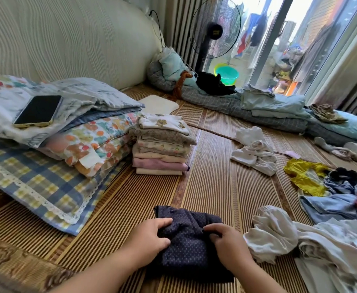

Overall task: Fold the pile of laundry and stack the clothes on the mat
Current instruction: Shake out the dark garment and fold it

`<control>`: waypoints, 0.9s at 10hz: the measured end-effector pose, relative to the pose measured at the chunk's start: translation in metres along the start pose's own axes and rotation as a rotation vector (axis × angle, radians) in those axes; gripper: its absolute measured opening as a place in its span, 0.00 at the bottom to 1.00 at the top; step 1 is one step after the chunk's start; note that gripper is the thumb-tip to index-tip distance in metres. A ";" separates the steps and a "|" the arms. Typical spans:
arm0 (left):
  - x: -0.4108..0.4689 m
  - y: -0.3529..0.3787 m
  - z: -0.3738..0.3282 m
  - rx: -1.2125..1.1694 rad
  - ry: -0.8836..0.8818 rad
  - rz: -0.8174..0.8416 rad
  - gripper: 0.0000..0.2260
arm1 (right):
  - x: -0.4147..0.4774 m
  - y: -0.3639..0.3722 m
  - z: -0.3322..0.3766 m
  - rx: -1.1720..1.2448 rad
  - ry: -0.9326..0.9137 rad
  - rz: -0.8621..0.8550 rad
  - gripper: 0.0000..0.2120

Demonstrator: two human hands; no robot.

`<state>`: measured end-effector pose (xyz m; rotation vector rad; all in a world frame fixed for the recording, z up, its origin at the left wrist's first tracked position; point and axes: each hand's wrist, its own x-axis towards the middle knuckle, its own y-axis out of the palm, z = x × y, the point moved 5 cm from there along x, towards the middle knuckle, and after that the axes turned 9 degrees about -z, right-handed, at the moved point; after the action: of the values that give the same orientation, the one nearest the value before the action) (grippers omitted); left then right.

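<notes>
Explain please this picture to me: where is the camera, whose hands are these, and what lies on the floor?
There is no machine here. The single picture comes from a camera worn on a person's head, looking forward and down, so the two arms at the bottom are that person's own.

Both hands work on a dark dotted garment lying on the striped mat. The left hand rests on it with fingers curled over the cloth; the right hand pinches a fold.

Further away stands a stack of folded clothes. To the right lies the unfolded pile. On the left are pillows with a phone on top.
</notes>
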<state>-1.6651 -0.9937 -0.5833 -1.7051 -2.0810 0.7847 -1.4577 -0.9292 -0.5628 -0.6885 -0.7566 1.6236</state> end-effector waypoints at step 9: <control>0.314 -0.164 -0.049 0.696 -0.079 -0.147 0.14 | 0.357 0.018 0.193 -0.560 -0.330 -0.033 0.26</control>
<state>-1.8360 -0.6997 -0.4717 -1.1402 -1.6576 1.3421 -1.6782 -0.6014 -0.4705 -0.7982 -1.4887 1.5175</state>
